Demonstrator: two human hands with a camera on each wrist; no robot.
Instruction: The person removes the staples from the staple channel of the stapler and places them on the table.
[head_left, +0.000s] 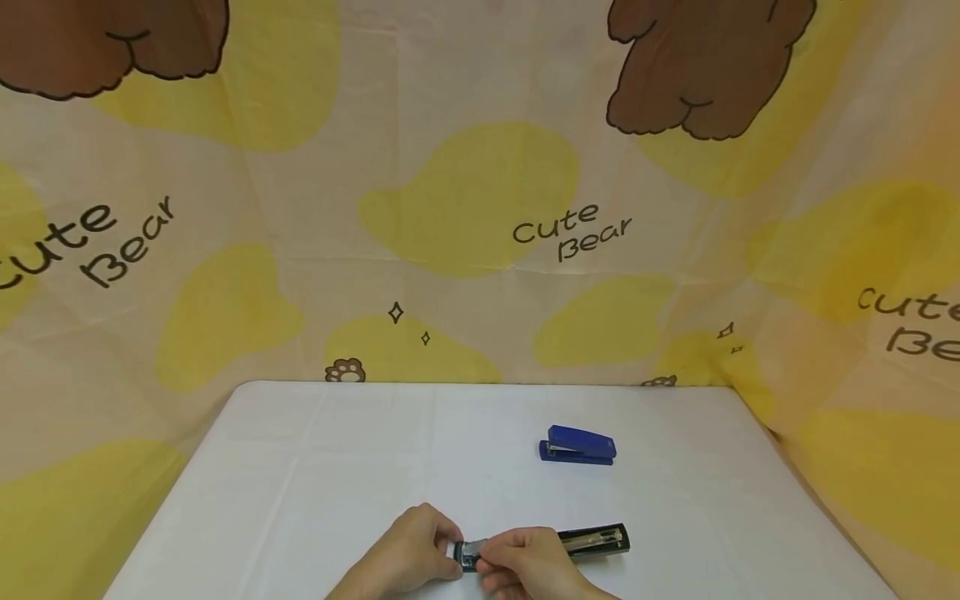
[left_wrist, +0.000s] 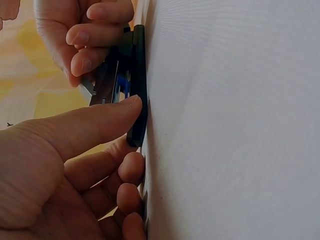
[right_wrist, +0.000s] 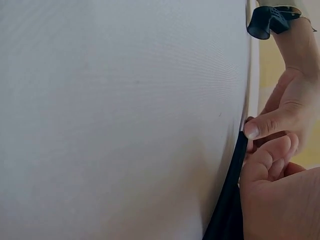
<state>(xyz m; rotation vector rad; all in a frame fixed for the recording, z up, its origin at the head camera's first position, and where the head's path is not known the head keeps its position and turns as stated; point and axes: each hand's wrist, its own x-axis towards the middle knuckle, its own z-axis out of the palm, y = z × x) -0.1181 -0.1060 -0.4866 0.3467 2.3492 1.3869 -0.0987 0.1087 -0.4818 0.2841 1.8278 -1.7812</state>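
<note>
Both hands meet at the near edge of the head view: the left hand (head_left: pixel 416 543) has thumb and fingers closed about one end of a black stapler (head_left: pixel 611 540), and the right hand (head_left: pixel 536 557), fingers curled, pinches a small grey metal piece (head_left: pixel 474 548) above that same end. The stapler lies on the white table (head_left: pixel 337 467), its far end showing beyond the right hand. A blue stapler (head_left: pixel 579 446) rests farther back, well apart from both hands.

In the left wrist view, the left thumb presses the side of the black base, while the grey piece sticks out from the right fingertips.

In the right wrist view, the black stapler runs along the table beside the right hand, whose fingertips are partly hidden; a dark device (right_wrist: pixel 270 22) sits on the left wrist.
</note>
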